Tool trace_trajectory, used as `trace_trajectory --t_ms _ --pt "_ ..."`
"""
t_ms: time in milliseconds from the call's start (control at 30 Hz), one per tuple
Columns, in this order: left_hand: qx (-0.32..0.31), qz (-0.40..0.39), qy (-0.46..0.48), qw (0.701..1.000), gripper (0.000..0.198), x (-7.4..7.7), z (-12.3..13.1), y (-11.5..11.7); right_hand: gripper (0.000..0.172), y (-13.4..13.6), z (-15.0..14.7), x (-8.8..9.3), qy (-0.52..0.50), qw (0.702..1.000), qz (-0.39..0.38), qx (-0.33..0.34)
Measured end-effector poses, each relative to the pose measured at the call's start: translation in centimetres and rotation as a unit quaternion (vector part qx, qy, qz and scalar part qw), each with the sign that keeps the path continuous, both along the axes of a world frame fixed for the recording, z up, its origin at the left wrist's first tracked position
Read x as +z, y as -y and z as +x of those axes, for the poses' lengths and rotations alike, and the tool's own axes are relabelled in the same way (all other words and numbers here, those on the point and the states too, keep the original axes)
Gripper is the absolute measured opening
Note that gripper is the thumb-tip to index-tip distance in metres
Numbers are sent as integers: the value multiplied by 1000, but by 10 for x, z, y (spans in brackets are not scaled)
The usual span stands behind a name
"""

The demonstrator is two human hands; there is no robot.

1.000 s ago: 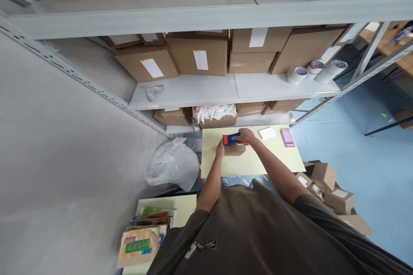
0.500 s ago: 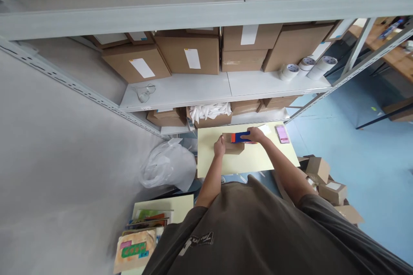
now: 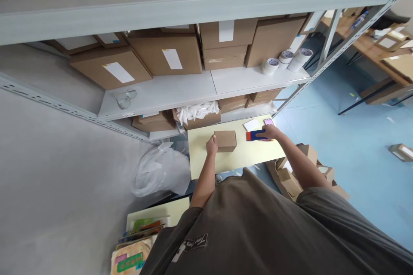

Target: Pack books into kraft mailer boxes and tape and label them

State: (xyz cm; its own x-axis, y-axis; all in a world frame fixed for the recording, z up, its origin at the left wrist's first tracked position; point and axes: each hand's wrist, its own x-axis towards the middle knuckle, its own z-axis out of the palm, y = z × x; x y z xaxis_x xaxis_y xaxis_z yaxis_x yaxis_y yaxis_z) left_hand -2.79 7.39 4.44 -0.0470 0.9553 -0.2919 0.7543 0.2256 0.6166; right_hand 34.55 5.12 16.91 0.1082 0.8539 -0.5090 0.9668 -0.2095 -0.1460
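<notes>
A small closed cardboard box (image 3: 226, 141) lies on the pale yellow table (image 3: 238, 161). My left hand (image 3: 212, 144) grips its left end, thumb near the upper corner. To the right of the box, and apart from it, my right hand (image 3: 271, 132) is closed around a blue and orange tape dispenser (image 3: 253, 135). The dispenser's orange end points left, toward the box; its roll is mostly hidden under the hand. Behind the dispenser lie a white pad of paper (image 3: 251, 125) and a phone (image 3: 268, 122) with a pink screen.
Shelving (image 3: 180, 90) behind the table bears cartons, tape rolls (image 3: 270, 66) and glasses (image 3: 125, 99). A box of white packing material (image 3: 197, 112) sits on the low shelf. A plastic bag (image 3: 161, 172) is at left; small cartons (image 3: 290, 180) are piled at right.
My right hand has drawn the tape dispenser off the box to the right, uncovering the box's top. My left hand still grips the box. The view has shifted to the right.
</notes>
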Motion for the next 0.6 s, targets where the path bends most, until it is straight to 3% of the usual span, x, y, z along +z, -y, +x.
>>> trace_trajectory --t_ms 67,167,300,367,467,600 --pt "1 -2 3 1000 63 0 0 0 48 1 -20 -9 21 1000 -4 -11" --pt "8 -3 14 1000 64 -1 -2 -1 50 3 -74 -29 40 999 5 -24" --pt "14 -5 28 999 65 -1 -4 -3 37 15 -132 -65 33 999 4 -8" --pt "20 -9 30 999 66 -2 -4 -3 40 27 -137 -86 7 998 -4 -54" --pt "28 -9 32 999 66 -3 -3 -3 44 45 -121 -114 -3 988 17 -152" --pt "26 -13 36 999 64 -4 -5 -4 41 58 -96 -135 -47 982 20 -185"
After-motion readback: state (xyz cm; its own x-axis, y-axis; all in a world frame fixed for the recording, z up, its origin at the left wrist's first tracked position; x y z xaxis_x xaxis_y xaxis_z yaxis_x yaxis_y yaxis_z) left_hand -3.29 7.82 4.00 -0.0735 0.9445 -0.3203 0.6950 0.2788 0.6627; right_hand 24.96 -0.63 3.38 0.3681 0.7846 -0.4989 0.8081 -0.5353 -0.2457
